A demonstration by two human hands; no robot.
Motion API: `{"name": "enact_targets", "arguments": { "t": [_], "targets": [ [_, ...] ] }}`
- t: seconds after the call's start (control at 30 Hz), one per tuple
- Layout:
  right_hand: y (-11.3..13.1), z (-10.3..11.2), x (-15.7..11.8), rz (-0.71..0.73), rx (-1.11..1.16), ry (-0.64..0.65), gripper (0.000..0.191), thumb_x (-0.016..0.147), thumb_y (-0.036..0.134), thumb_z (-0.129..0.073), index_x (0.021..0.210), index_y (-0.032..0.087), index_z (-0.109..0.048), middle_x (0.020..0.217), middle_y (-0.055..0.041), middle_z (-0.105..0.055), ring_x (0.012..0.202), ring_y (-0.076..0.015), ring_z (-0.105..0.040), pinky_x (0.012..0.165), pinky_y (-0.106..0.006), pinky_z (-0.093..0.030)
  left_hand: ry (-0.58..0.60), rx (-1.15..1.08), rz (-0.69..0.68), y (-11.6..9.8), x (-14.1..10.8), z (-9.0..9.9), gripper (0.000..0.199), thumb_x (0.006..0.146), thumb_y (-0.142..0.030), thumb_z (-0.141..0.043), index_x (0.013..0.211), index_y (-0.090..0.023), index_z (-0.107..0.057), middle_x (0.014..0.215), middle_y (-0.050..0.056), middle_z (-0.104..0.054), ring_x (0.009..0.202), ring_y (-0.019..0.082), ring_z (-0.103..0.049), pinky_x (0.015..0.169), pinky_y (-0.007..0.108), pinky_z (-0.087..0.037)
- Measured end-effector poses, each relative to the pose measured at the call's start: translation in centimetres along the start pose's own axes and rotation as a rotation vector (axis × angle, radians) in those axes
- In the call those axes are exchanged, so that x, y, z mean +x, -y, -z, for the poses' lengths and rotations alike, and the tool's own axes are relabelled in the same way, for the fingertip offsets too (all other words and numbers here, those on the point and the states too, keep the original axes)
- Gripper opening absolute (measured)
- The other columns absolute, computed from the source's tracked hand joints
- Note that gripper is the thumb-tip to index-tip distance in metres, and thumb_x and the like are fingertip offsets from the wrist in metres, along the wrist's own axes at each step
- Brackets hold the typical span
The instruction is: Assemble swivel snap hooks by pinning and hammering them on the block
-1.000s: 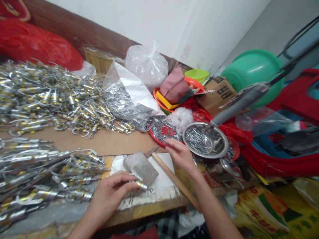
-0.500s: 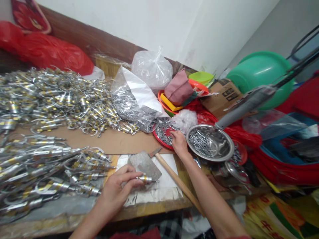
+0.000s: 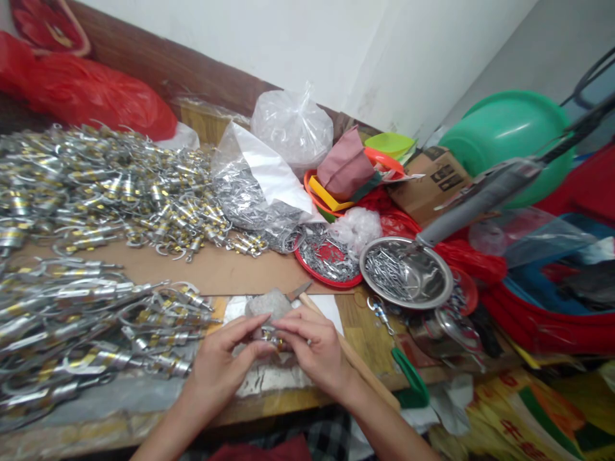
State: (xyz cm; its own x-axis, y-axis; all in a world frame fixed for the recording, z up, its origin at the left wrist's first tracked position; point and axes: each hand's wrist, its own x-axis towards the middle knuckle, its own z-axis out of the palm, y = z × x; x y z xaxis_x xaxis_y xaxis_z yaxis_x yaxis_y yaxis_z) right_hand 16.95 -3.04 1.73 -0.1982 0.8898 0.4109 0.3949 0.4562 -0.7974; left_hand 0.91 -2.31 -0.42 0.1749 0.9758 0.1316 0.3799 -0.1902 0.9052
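Observation:
A small silver and gold metal fitting (image 3: 270,337) is held between my two hands, just in front of a grey block (image 3: 270,303). My left hand (image 3: 223,358) pinches its left side. The fingers of my right hand (image 3: 314,346) close on its right side; whether they also hold a small part is hidden. Under my hands lies a white sheet (image 3: 288,378). Beneath my right forearm runs a hammer's wooden handle (image 3: 368,371). Beyond my right hand, a red tray (image 3: 331,253) holds small metal pieces.
Many metal fittings (image 3: 110,186) are heaped at the left, with more (image 3: 62,339) laid nearer me. A steel bowl (image 3: 435,275) of metal pins stands at right, below a grey tool arm (image 3: 485,198). Behind are plastic bags (image 3: 292,128), a carton (image 3: 432,179) and a green basin (image 3: 509,141).
My right hand has come back from the red tray to the fitting beside my left hand. A green-handled item and a fitting at the right table edge now show.

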Motion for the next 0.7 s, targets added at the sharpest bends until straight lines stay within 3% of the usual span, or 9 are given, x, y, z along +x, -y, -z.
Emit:
{"name": "enact_targets", "arguments": {
  "t": [0.27,0.5,0.7],
  "targets": [
    [0.1,-0.3,-0.2,-0.16,0.087,-0.078,0.016,0.07,0.007,-0.057,0.068,0.019,-0.068,0.068,-0.001,-0.065,0.068,-0.0128,-0.06,0.066,-0.023,-0.047,-0.018,-0.012,0.004,-0.5,0.2,-0.1,0.031,0.064,-0.02,-0.064,0.093,-0.016,-0.069,0.065,0.0,-0.067,0.061,0.014,-0.06,0.062,0.022,-0.047],
    [0.1,-0.4,-0.6,-0.258,0.125,-0.106,0.015,0.067,0.006,-0.058,0.071,0.018,-0.066,0.067,0.0005,-0.065,0.063,-0.0116,-0.06,0.06,-0.02,-0.047,0.062,-0.113,-0.003,-0.3,-0.2,0.2,0.017,0.067,-0.021,-0.061,0.08,-0.021,-0.072,0.071,0.002,-0.068,0.069,0.015,-0.062,0.063,0.022,-0.046],
    [-0.1,-0.6,-1.6,-0.226,0.11,-0.135,0.01,0.069,0.01,-0.06,0.073,0.018,-0.065,0.072,-0.0012,-0.067,0.067,-0.0127,-0.061,0.064,-0.021,-0.049,0.094,-0.254,0.144,-0.6,-0.2,-0.2,0.01,0.064,-0.021,-0.064,0.067,-0.023,-0.073,0.067,0.001,-0.067,0.065,0.015,-0.061,0.061,0.022,-0.045]
  ]
}}
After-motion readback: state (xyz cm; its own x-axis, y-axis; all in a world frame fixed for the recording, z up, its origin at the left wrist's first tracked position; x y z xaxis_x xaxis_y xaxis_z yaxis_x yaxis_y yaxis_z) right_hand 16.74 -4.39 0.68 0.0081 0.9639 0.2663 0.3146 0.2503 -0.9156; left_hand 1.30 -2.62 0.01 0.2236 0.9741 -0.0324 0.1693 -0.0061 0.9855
